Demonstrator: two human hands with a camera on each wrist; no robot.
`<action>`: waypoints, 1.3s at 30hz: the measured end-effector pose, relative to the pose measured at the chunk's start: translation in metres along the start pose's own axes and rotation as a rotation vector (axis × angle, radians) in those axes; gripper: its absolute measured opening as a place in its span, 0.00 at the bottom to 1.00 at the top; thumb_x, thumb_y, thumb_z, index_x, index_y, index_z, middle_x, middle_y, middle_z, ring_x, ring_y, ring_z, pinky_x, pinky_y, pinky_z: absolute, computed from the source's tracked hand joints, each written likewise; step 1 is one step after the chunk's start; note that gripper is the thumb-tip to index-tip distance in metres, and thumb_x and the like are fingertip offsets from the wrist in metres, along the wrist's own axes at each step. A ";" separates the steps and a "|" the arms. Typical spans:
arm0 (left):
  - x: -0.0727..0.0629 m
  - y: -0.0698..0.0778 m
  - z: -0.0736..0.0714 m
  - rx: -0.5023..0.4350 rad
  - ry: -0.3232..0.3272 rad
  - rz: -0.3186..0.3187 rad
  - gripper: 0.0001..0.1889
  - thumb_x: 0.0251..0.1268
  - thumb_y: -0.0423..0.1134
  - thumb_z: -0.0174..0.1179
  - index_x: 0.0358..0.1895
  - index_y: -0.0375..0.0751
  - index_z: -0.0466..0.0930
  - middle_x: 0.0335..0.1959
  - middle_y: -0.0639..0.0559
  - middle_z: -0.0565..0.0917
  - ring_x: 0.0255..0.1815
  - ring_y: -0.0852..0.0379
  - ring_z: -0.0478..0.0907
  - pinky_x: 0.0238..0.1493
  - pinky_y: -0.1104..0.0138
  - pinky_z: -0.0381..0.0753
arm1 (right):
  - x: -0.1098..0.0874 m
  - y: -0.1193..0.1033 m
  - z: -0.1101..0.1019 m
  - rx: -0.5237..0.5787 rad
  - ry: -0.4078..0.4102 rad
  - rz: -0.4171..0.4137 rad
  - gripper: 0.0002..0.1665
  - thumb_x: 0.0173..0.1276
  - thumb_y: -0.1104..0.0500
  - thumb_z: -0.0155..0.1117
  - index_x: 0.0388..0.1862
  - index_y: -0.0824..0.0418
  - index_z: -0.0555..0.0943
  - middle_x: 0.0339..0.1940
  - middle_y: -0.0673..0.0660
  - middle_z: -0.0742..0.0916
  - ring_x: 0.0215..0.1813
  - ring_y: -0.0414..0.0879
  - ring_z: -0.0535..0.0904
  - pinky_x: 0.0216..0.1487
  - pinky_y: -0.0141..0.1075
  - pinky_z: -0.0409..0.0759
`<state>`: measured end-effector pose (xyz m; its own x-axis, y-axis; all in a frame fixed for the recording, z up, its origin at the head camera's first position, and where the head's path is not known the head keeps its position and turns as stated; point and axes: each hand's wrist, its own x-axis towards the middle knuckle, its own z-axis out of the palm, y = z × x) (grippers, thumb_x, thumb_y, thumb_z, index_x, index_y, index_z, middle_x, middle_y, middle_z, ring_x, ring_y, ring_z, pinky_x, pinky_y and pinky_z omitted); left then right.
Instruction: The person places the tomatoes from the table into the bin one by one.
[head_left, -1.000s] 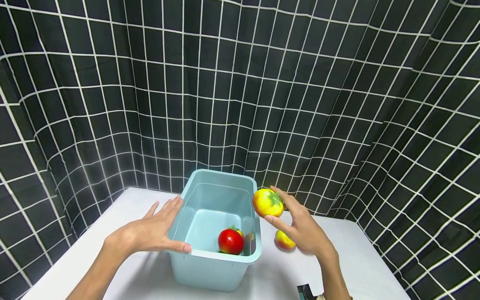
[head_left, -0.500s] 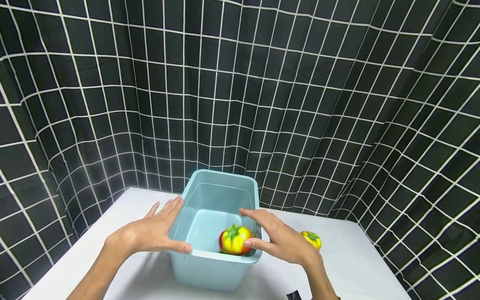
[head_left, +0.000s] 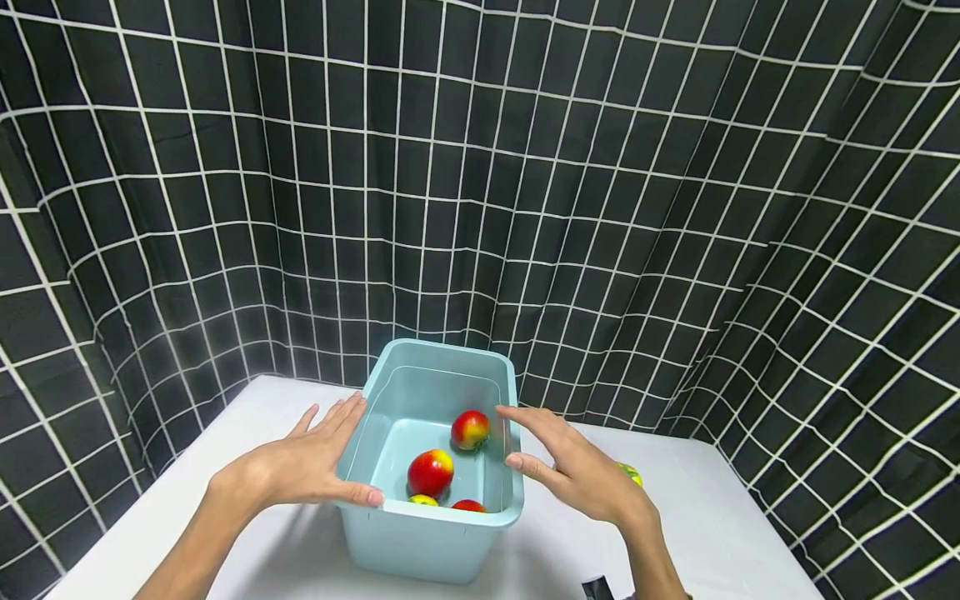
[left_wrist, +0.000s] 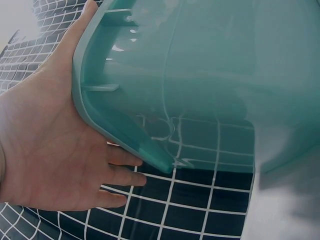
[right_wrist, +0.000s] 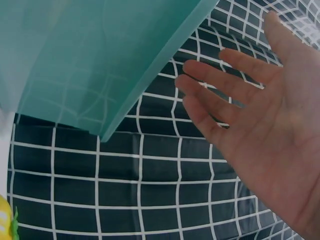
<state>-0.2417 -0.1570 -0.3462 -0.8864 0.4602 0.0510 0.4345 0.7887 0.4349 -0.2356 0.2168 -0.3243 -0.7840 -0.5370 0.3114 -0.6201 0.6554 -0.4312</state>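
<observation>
A light blue plastic tub (head_left: 420, 546) stands on the white table. My left hand (head_left: 296, 464) rests on its left near corner, fingers straight along the side rim and thumb on the front rim. Inside lie several red-and-yellow tomatoes, among them one in the middle (head_left: 431, 473) and one farther back (head_left: 470, 430); others are partly hidden by the front wall. My right hand (head_left: 577, 471) hovers at the right rim with nothing in it; its fingers are loosely spread in the right wrist view. Another yellow tomato (head_left: 631, 474) lies on the table, mostly hidden behind that hand.
The white table (head_left: 720, 525) extends to the right of the tub. A black cloth with a white grid (head_left: 465, 208) hangs around the back and sides. A small dark object (head_left: 597, 588) shows at the bottom edge, beside the right forearm.
My right hand carried a yellow-red tomato over the tub, let it go inside, and has drawn back to the right rim. The tomatoes in the tub have rolled apart. The left hand stays put.
</observation>
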 end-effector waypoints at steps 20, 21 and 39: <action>-0.002 0.000 0.000 0.000 0.002 0.000 0.69 0.54 0.77 0.65 0.84 0.29 0.43 0.87 0.34 0.47 0.88 0.31 0.45 0.86 0.33 0.38 | -0.009 0.011 -0.016 -0.035 0.076 0.051 0.33 0.79 0.41 0.60 0.80 0.41 0.68 0.76 0.48 0.77 0.77 0.55 0.74 0.70 0.67 0.78; -0.002 0.000 0.000 0.000 0.003 -0.001 0.69 0.54 0.77 0.65 0.84 0.29 0.43 0.87 0.34 0.47 0.88 0.31 0.45 0.86 0.33 0.38 | -0.010 0.012 -0.018 -0.045 0.081 0.057 0.33 0.79 0.41 0.59 0.80 0.42 0.68 0.77 0.49 0.77 0.77 0.56 0.73 0.70 0.67 0.78; -0.002 0.000 0.000 0.000 0.002 0.006 0.69 0.55 0.76 0.65 0.84 0.28 0.43 0.87 0.34 0.47 0.87 0.31 0.45 0.85 0.33 0.39 | -0.032 0.046 -0.051 -0.095 0.157 0.204 0.36 0.79 0.44 0.61 0.79 0.55 0.68 0.75 0.64 0.79 0.75 0.66 0.74 0.70 0.73 0.73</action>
<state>-0.2397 -0.1576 -0.3465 -0.8839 0.4643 0.0555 0.4400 0.7858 0.4347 -0.2404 0.2907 -0.3107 -0.8832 -0.3041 0.3571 -0.4425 0.7927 -0.4193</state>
